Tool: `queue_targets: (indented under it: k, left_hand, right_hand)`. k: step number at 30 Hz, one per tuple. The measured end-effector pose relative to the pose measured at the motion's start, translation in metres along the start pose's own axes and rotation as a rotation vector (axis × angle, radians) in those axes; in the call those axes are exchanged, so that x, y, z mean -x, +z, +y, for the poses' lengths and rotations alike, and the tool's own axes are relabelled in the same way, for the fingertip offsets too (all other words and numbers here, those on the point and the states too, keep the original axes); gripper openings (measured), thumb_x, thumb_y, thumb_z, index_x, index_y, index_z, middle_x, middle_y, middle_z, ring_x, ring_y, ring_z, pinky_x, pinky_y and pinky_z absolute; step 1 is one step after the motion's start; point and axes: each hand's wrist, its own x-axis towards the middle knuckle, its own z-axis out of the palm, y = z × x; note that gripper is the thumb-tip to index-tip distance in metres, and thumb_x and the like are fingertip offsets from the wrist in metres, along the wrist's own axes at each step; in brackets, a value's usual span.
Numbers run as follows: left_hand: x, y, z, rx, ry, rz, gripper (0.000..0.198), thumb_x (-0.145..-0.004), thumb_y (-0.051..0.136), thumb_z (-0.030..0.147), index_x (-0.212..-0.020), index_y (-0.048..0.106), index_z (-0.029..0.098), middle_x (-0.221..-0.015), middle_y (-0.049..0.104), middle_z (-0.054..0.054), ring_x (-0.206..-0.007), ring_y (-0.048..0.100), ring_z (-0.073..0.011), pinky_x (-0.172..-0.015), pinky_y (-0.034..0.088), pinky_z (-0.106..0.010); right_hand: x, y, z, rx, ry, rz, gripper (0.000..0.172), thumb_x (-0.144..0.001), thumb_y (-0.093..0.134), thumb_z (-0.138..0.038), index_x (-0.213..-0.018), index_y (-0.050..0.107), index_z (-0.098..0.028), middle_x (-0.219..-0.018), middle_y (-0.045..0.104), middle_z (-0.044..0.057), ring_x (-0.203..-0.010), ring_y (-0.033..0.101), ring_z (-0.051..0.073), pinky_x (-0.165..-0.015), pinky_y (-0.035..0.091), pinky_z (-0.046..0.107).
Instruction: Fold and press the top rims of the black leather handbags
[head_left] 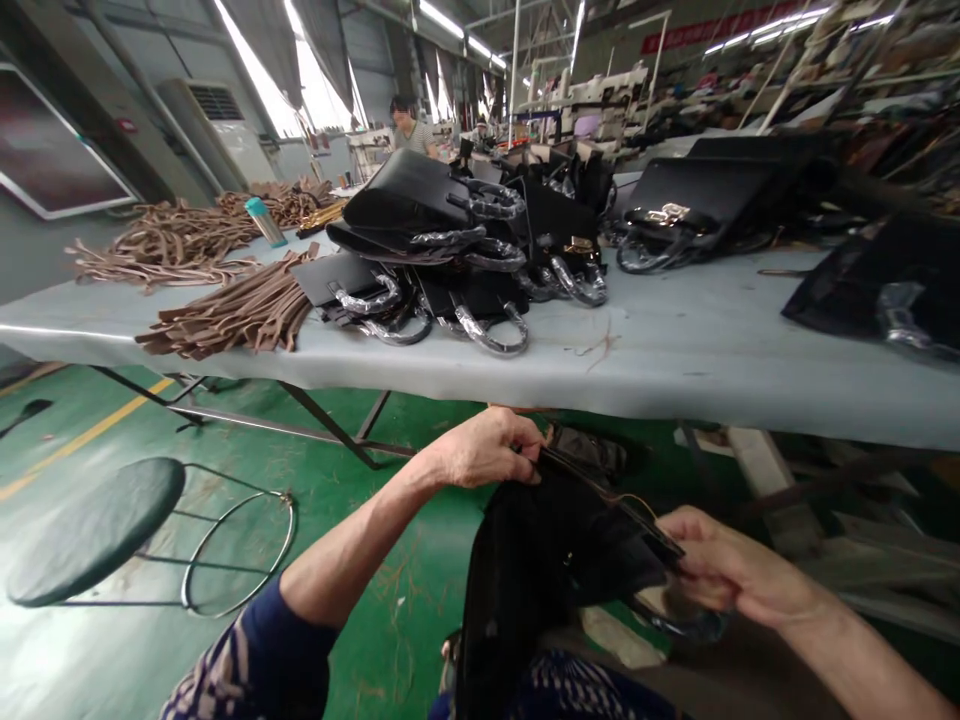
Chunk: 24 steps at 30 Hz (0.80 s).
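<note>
A black handbag (525, 560) lies over my lap, its top edge held up between both hands. My left hand (495, 445) pinches one end of that edge, with thumb and fingers closed on it. At the other end my right hand (731, 565) grips the edge, fingers closed. Between them a thin thread or cord loops above the rim. Below my right hand hangs a handle (675, 625) in clear plastic wrap. The inside of the bag is too dark to make out.
Ahead runs a long grey-covered table (660, 350) bearing stacked black bags (420, 200), brown strap bundles (232, 305) and a teal-capped bottle (266, 222). A round stool (97, 530) stands at left on the green floor. One person (412, 130) is at the back. Wooden pieces (765, 480) lie under the table.
</note>
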Motion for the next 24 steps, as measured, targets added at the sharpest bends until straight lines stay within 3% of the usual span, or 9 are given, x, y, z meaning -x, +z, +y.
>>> queue_targets:
  k: [3,6,9,12,14,16,21,24]
  left_hand:
    - [-0.005,0.003,0.000,-0.083,-0.125,0.046,0.012,-0.067,0.056,0.025,-0.062,0.053,0.014,-0.054,0.040,0.006,-0.053,0.035,-0.0080,-0.050,0.026,-0.020]
    - [-0.016,0.019,-0.016,-0.183,-0.219,0.083,0.010,-0.066,0.054,0.022,-0.059,0.052,0.015,-0.051,0.039,0.006,-0.052,0.035,-0.0084,-0.048,0.024,-0.021]
    - [-0.026,0.038,-0.040,-0.225,-0.274,0.099,0.008,-0.064,0.054,0.020,-0.058,0.052,0.015,-0.052,0.040,0.005,-0.054,0.037,-0.0088,-0.049,0.024,-0.021]
    - [-0.031,0.051,-0.055,-0.237,-0.272,0.140,0.009,-0.066,0.051,0.022,-0.059,0.053,0.016,-0.053,0.042,0.004,-0.055,0.039,-0.0095,-0.050,0.025,-0.022]
    - [-0.033,0.055,-0.057,-0.262,-0.259,0.161,0.009,-0.066,0.050,0.022,-0.060,0.054,0.016,-0.054,0.044,0.004,-0.056,0.040,-0.0100,-0.050,0.025,-0.022]
    - [-0.035,0.058,-0.056,-0.280,-0.248,0.170,0.008,-0.065,0.049,0.021,-0.061,0.054,0.017,-0.054,0.045,0.003,-0.056,0.041,-0.0104,-0.051,0.026,-0.022]
    - [-0.038,0.061,-0.051,-0.314,-0.240,0.174,0.008,-0.065,0.049,0.021,-0.060,0.054,0.018,-0.055,0.048,0.003,-0.056,0.043,-0.0109,-0.051,0.026,-0.022]
    - [-0.037,0.061,-0.051,-0.326,-0.253,0.170,0.009,-0.065,0.049,0.022,-0.061,0.055,0.018,-0.056,0.049,0.002,-0.057,0.043,-0.0112,-0.052,0.027,-0.022]
  right_hand:
    - [-0.012,-0.004,0.004,-0.089,0.058,-0.051,0.048,-0.058,0.070,-0.052,-0.054,0.036,-0.019,-0.035,0.016,-0.014,-0.031,0.007,-0.001,-0.032,0.007,0.016]
    - [-0.020,-0.004,0.008,-0.019,0.114,-0.046,0.042,-0.064,0.067,-0.049,-0.057,0.041,-0.018,-0.038,0.021,-0.013,-0.032,0.010,0.000,-0.033,0.008,0.016]
    - [-0.020,-0.002,0.009,0.252,0.040,0.124,0.039,-0.072,0.060,-0.050,-0.059,0.049,-0.016,-0.046,0.039,-0.007,-0.038,0.030,0.002,-0.037,0.024,0.016]
    - [-0.013,0.003,0.002,0.440,-0.046,0.380,0.041,-0.074,0.053,-0.057,-0.068,0.060,-0.016,-0.067,0.061,0.003,-0.063,0.056,0.013,-0.058,0.044,0.023]
    - [-0.009,0.008,-0.008,0.475,-0.081,0.548,0.044,-0.075,0.050,-0.059,-0.082,0.065,-0.018,-0.085,0.066,0.006,-0.085,0.060,0.021,-0.075,0.046,0.028]
    - [-0.008,0.016,-0.020,0.521,-0.102,0.624,0.044,-0.076,0.048,-0.057,-0.089,0.066,-0.020,-0.092,0.067,0.005,-0.094,0.058,0.023,-0.082,0.044,0.029]
    - [-0.017,0.041,-0.038,0.633,-0.105,0.564,0.035,-0.076,0.049,-0.051,-0.075,0.064,-0.020,-0.068,0.062,-0.001,-0.068,0.055,0.016,-0.060,0.040,0.025]
    - [-0.020,0.045,-0.044,0.683,-0.139,0.649,0.031,-0.076,0.050,-0.047,-0.063,0.058,-0.019,-0.055,0.051,-0.004,-0.055,0.046,0.012,-0.051,0.034,0.023]
